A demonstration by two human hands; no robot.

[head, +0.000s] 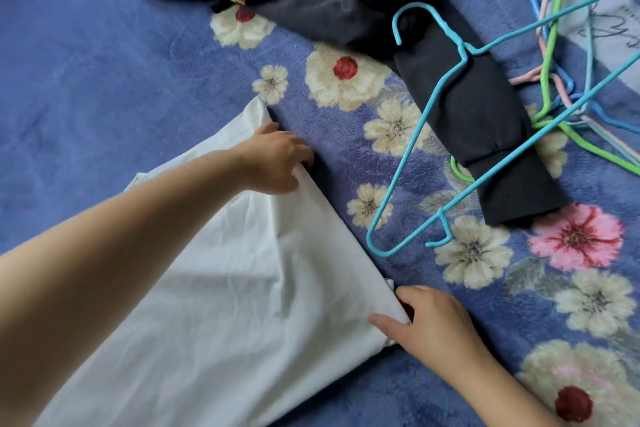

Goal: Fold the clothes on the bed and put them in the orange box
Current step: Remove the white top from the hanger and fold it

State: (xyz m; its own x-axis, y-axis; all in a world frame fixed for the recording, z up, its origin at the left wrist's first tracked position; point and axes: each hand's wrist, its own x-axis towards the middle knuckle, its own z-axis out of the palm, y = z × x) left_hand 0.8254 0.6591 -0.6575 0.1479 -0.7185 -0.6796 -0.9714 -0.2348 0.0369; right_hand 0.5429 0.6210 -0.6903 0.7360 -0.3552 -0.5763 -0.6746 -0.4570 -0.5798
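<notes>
- While the white garment [221,288] lies flat on the bed [86,62] at lower left, I hold its right-hand edge at two places.
- My left hand [277,159] reaches over the cloth to the far end of that edge, fingers [304,158] curled and tucked around the fabric.
- That edge is the long axis here, running from far-left down toward near-right, with the cloth lying to the left of both hands.
- My right hand [433,319] grips the near corner, thumb on top and fingers curled under the cloth.
- Folding, I judge, means carrying this edge leftward across the garment; both hands sit on it already.
- Further right, a black garment [467,107] waits unfolded beneath a blue hanger [415,149].
- Loose hangers [557,10] lie tangled far right.
- The orange box is out of view.
</notes>
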